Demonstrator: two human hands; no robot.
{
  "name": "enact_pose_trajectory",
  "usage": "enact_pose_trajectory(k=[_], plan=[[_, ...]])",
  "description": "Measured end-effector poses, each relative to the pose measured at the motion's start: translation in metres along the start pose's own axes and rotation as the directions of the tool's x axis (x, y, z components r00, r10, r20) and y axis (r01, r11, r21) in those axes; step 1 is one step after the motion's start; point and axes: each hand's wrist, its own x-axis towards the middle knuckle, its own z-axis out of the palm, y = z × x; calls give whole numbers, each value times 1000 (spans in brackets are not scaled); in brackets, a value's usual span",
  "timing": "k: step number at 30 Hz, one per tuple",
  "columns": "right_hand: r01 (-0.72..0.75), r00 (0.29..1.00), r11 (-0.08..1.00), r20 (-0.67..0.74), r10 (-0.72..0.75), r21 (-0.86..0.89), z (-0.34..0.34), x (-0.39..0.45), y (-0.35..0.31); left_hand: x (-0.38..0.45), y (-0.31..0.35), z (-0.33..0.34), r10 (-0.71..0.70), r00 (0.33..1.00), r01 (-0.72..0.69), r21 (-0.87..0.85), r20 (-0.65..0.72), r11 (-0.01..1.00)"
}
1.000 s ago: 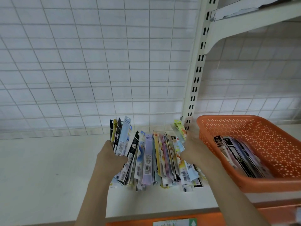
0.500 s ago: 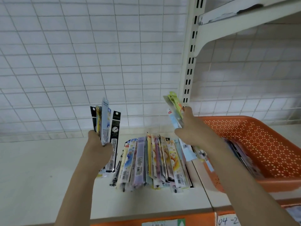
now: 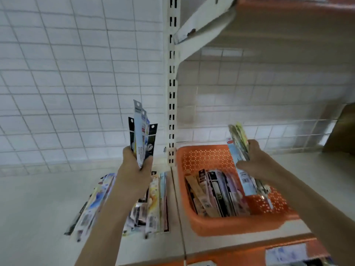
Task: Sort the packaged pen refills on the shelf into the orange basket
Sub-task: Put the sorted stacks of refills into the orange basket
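Each hand gripped a bundle of refill packs, the right hand (image 3: 253, 166) over the orange basket (image 3: 238, 225) for dropping, the left hand (image 3: 134, 167) waiting above the shelf pile (image 3: 153, 204).

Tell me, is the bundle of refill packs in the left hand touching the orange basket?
Apart. The head view shows the left hand gripping its packs upright, left of the orange basket.

Only a pale "5" legible, on a dark refill pack (image 3: 219, 196) in the orange basket (image 3: 217, 226) at 4 o'clock. Barcodes and other print too blurred to read.
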Motion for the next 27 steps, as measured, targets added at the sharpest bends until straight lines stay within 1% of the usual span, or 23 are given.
enact_pose_trajectory(k=[3,6,11,14,16,18,19,22,25,27], plan=[[-33,998,999,56,35,-34,3,4,29,-6,10,23,-21,999,21,2,44,1000],[-44,983,991,172,66,-128,3,5,33,-12,21,39,-25,998,25,16,51,1000],[98,955,946,297,-2,-309,12,11,37,-23,36,56,-31,1000,31,36,4,999],[143,941,926,339,-17,-350,15,14,44,-27,39,65,-25,1000,24,104,15,994],[171,943,915,329,-45,-366,9,11,47,-26,41,71,-23,999,17,200,29,980],[256,940,878,318,-127,-405,-1,7,52,-23,44,78,-40,998,27,298,38,954],[294,938,869,294,-183,-397,-6,4,55,-21,47,81,-47,998,29,333,44,943],[361,933,885,131,-336,-295,-14,-3,68,-12,54,99,-107,989,56,422,98,905],[437,886,852,-24,-463,-289,-20,-8,78,0,54,124,-169,971,54,531,170,846],[473,859,844,-79,-505,-253,-22,-10,83,2,51,141,-219,949,28,628,229,778]])
